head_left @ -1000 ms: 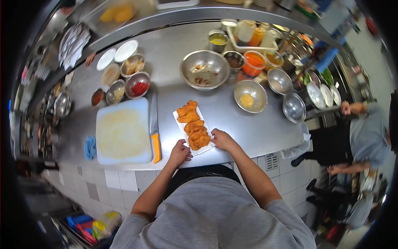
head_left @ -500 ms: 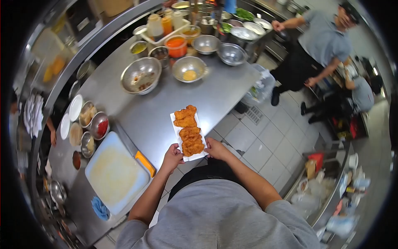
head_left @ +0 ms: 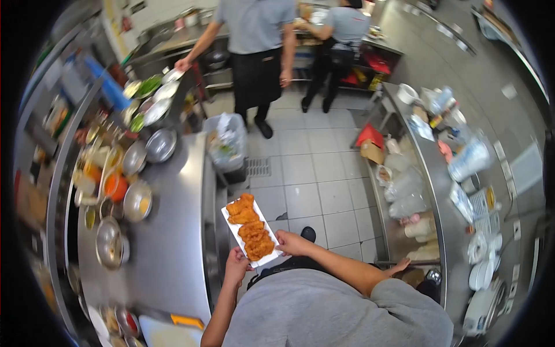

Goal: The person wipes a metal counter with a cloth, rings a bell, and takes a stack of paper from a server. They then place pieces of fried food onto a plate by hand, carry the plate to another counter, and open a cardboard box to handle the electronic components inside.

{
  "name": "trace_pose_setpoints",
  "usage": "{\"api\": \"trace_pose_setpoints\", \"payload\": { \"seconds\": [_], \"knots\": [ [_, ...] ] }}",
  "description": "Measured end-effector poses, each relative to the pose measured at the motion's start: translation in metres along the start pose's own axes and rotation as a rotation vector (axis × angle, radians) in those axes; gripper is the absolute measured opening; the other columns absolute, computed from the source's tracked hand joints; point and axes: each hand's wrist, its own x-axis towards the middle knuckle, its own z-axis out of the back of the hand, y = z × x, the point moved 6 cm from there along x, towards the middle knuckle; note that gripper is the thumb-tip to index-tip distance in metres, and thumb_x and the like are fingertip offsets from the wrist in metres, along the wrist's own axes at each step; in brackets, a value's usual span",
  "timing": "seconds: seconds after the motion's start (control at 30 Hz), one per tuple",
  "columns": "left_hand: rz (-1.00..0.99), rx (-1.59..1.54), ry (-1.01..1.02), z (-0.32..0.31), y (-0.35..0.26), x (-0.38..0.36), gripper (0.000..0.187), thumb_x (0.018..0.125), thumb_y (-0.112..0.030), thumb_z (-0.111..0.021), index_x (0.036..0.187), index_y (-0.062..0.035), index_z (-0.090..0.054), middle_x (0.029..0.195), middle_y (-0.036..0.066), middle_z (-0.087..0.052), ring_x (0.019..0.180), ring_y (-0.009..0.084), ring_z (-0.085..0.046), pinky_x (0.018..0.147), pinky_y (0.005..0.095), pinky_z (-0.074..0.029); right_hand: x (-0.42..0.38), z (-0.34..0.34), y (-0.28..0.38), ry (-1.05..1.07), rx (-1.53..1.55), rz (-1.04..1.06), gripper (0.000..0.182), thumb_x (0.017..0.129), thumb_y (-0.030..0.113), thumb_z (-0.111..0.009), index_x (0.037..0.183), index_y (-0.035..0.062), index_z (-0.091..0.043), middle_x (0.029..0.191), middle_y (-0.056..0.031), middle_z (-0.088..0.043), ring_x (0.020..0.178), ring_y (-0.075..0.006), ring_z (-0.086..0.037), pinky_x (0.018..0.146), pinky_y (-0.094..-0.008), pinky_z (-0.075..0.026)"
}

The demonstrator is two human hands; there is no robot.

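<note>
Between my two hands is a white rectangular tray [head_left: 232,222] bearing browned, crispy fried pieces [head_left: 252,230], which look like battered fillets. My left hand [head_left: 236,267] grips its near left corner, fingers closed on the edge. On the near right side, my right hand [head_left: 293,243] pinches the rim. The tray is held in front of my waist, over the tiled floor and close to the edge of the steel table [head_left: 179,231]. The undersides of both hands' grips are hidden.
Metal bowls [head_left: 139,200] and sauce containers [head_left: 115,187] line the left table; a yellow-handled knife [head_left: 186,321] lies by a cutting board [head_left: 167,334]. A bin [head_left: 226,147] stands at the table's end. Two people [head_left: 257,55] stand ahead. Shelves [head_left: 399,196] run along the right.
My view and body have turned right, away from the table with the bowls. The tray, still in both hands, is now over the floor beside the table.
</note>
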Motion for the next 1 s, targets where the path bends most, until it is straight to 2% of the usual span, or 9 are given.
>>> {"api": "trace_pose_setpoints", "payload": {
  "seconds": [0.17,0.57,0.67,0.87,1.0],
  "knots": [
    [0.006,0.139,0.239,-0.094,-0.027,0.081,0.046,0.085,0.004,-0.058,0.126,-0.0064,-0.042,0.108,0.006,-0.062,0.089,0.0157,-0.065,0.059,0.0272,-0.058,-0.033,0.088,-0.043,-0.258,0.099,-0.044,0.024,0.090,0.008,-0.066,0.104,0.0017,-0.047,0.075,-0.0033,-0.056,0.058,-0.0126,-0.062,0.050,-0.0276,-0.051],
    [0.041,0.444,0.659,-0.426,-0.082,0.230,0.044,0.084,0.005,-0.055,0.126,-0.0035,-0.043,0.103,0.007,-0.063,0.082,0.0156,-0.064,0.058,0.0274,-0.057,-0.141,0.343,-0.163,-0.695,0.392,-0.185,0.026,0.091,0.009,-0.065,0.108,0.0021,-0.047,0.081,-0.0055,-0.058,0.061,-0.0127,-0.064,0.051,-0.0267,-0.052],
    [0.038,0.496,0.771,-0.504,-0.085,0.253,0.046,0.083,0.005,-0.056,0.127,-0.0025,-0.044,0.104,0.007,-0.063,0.082,0.0152,-0.064,0.059,0.0278,-0.057,-0.174,0.387,-0.192,-0.810,0.440,-0.170,0.026,0.092,0.009,-0.065,0.110,0.0016,-0.047,0.082,-0.0052,-0.059,0.063,-0.0123,-0.064,0.053,-0.0261,-0.054],
    [0.060,0.630,1.030,-0.665,-0.106,0.277,0.048,0.085,0.004,-0.056,0.130,-0.0011,-0.043,0.108,0.008,-0.063,0.085,0.0155,-0.064,0.059,0.0277,-0.056,-0.233,0.473,-0.232,-1.029,0.634,-0.251,0.028,0.092,0.008,-0.065,0.112,0.0015,-0.047,0.080,-0.0028,-0.058,0.061,-0.0105,-0.063,0.051,-0.0235,-0.051],
    [0.052,0.700,1.182,-0.758,-0.106,0.305,0.049,0.085,0.002,-0.057,0.132,-0.0013,-0.042,0.107,0.008,-0.062,0.081,0.0148,-0.062,0.057,0.0268,-0.055,-0.260,0.526,-0.252,-1.188,0.668,-0.284,0.025,0.091,0.008,-0.066,0.109,0.0020,-0.049,0.078,-0.0009,-0.056,0.061,-0.0099,-0.062,0.052,-0.0227,-0.050]
  ]
}}
